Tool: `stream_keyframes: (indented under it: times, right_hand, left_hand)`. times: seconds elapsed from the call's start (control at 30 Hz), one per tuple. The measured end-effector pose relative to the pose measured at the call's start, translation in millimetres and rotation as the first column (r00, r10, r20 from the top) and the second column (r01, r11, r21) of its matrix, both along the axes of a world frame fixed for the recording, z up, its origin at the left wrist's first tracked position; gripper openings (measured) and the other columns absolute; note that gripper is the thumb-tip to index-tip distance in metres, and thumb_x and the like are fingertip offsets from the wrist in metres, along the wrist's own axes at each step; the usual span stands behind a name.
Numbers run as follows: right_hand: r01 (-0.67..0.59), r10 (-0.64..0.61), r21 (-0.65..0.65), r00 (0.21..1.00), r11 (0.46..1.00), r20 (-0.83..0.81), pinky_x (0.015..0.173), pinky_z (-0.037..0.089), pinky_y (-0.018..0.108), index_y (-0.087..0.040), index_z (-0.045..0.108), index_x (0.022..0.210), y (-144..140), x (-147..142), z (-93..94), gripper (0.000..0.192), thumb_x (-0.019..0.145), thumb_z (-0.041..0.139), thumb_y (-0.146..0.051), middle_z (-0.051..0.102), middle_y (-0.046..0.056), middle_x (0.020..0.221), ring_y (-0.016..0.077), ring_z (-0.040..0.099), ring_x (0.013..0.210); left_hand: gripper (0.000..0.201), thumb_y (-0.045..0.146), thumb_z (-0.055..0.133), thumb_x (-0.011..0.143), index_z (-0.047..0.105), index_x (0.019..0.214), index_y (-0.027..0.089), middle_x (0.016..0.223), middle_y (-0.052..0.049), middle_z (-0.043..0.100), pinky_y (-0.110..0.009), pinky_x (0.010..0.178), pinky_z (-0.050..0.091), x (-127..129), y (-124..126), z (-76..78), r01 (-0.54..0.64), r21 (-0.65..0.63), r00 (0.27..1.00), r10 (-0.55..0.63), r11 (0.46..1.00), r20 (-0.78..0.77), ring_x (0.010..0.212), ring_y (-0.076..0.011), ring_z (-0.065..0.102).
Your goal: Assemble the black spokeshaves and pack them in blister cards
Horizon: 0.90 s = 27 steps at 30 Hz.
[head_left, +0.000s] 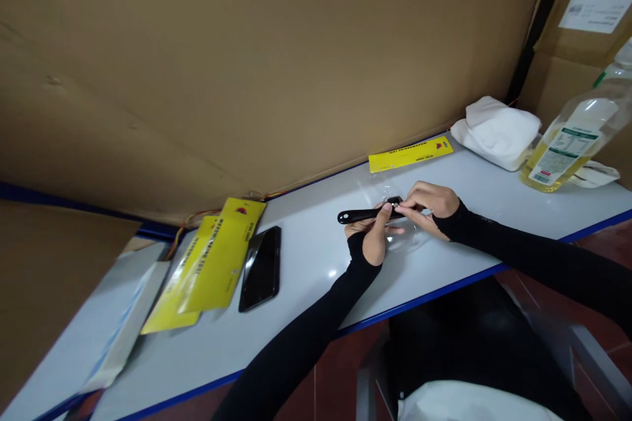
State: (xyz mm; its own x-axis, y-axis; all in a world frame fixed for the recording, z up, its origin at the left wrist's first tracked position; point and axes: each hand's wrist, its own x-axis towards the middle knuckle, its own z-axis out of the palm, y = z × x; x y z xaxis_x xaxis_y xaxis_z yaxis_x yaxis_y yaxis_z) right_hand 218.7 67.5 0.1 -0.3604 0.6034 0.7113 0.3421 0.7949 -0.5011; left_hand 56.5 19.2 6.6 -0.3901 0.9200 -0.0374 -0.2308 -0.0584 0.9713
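Observation:
A black spokeshave (359, 216) with a hole in its handle end is held just above the table. My left hand (374, 240) is closed around its middle, thumb on top. My right hand (430, 202) is closed at the other side, its fingertips pinching at a small shiny metal part near the tool's centre. That part is too small to make out, and the fingers hide the far handle. Beneath the hands lies a clear plastic shell (409, 238). Behind them, a yellow printed card (412, 155) lies near the cardboard wall.
To the left are a black phone (261, 270) and several yellow cards (224, 260), overlapping. A white cloth bundle (496, 131) and a bottle of yellow liquid (567, 145) stand at the back right. The cardboard wall (276, 66) bounds the table (306, 276) behind.

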Motion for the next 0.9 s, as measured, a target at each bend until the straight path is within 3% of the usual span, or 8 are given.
stream_keyframes:
  times: [0.2,0.37,0.43,0.57,0.63,0.73,0.83,0.9]
  right_hand:
    - [0.044,-0.059,0.130,0.992,0.991,0.113,0.069,0.054,0.029,-0.023,0.076,0.098,-6,3,-3.6,0.016,0.096,0.073,-0.038,0.072,0.005,0.093,0.0167,0.066,0.080]
    - [0.082,-0.104,0.231,0.991,0.970,0.084,0.080,0.057,0.039,-0.022,0.066,0.139,-10,2,5.5,0.047,0.092,0.066,-0.026,0.067,0.010,0.110,0.0243,0.061,0.097]
    - [0.027,-0.055,0.297,0.995,0.955,0.085,0.082,0.056,0.042,-0.020,0.069,0.129,-7,4,7.6,0.042,0.087,0.065,-0.020,0.065,0.011,0.108,0.0266,0.057,0.100]
    - [-0.082,0.067,0.271,0.996,0.959,0.063,0.075,0.052,0.039,-0.022,0.063,0.081,-1,11,8.8,0.010,0.080,0.072,-0.018,0.062,0.008,0.091,0.0238,0.054,0.088]
    - [-0.065,0.056,0.216,0.997,0.974,0.048,0.075,0.052,0.040,-0.022,0.065,0.089,-1,11,8.5,0.011,0.081,0.072,-0.020,0.061,0.007,0.091,0.0239,0.054,0.087]
    - [-0.006,0.001,0.178,1.000,0.984,0.030,0.080,0.053,0.043,-0.020,0.067,0.124,-5,7,8.2,0.040,0.084,0.068,-0.023,0.063,0.010,0.105,0.0260,0.056,0.095]
    - [-0.093,0.091,0.202,0.996,0.975,0.017,0.078,0.051,0.042,-0.022,0.070,0.092,-7,4,9.8,0.007,0.084,0.069,-0.021,0.065,0.008,0.098,0.0245,0.054,0.091]
    - [-0.134,0.137,0.199,0.991,0.971,-0.002,0.075,0.049,0.040,-0.022,0.059,0.073,-7,5,11.8,0.016,0.083,0.071,-0.019,0.063,0.005,0.086,0.0231,0.053,0.086]
  left_hand:
    - [0.045,0.044,0.096,0.061,0.081,0.084,0.008,0.078,-0.011,0.080,-0.032,0.052,0.066,-3,3,0.6,0.008,-0.099,0.999,-0.003,0.995,0.042,0.062,-0.0258,0.078]
    - [0.046,0.044,0.098,0.059,0.079,0.082,0.008,0.082,-0.012,0.081,-0.031,0.052,0.065,-5,4,3.1,0.016,-0.098,0.999,-0.011,0.995,0.054,0.065,-0.0276,0.079]
    - [0.045,0.043,0.097,0.059,0.080,0.083,0.008,0.083,-0.012,0.081,-0.030,0.049,0.064,-4,4,3.2,0.028,-0.091,0.998,-0.024,0.995,0.050,0.064,-0.0274,0.079]
    - [0.042,0.040,0.097,0.059,0.078,0.078,0.008,0.079,-0.013,0.081,-0.028,0.044,0.061,-3,6,4.0,-0.011,-0.094,0.997,0.018,0.995,0.077,0.062,-0.0274,0.079]
    - [0.041,0.040,0.097,0.057,0.077,0.076,0.009,0.078,-0.012,0.080,-0.028,0.044,0.061,-3,7,5.7,-0.019,-0.092,0.995,0.027,0.996,0.092,0.063,-0.0278,0.079]
    - [0.041,0.040,0.097,0.058,0.077,0.076,0.010,0.076,-0.011,0.080,-0.029,0.046,0.062,-3,7,7.6,-0.014,-0.089,0.995,0.023,0.996,0.095,0.064,-0.0287,0.080]
    - [0.041,0.040,0.096,0.060,0.078,0.078,0.009,0.077,-0.011,0.080,-0.031,0.049,0.065,-3,6,6.5,-0.011,-0.095,0.996,0.019,0.995,0.083,0.067,-0.0294,0.080]
    - [0.040,0.041,0.096,0.062,0.079,0.081,0.009,0.079,-0.012,0.080,-0.033,0.053,0.067,-3,7,4.9,-0.016,-0.096,0.997,0.023,0.995,0.075,0.070,-0.0302,0.081]
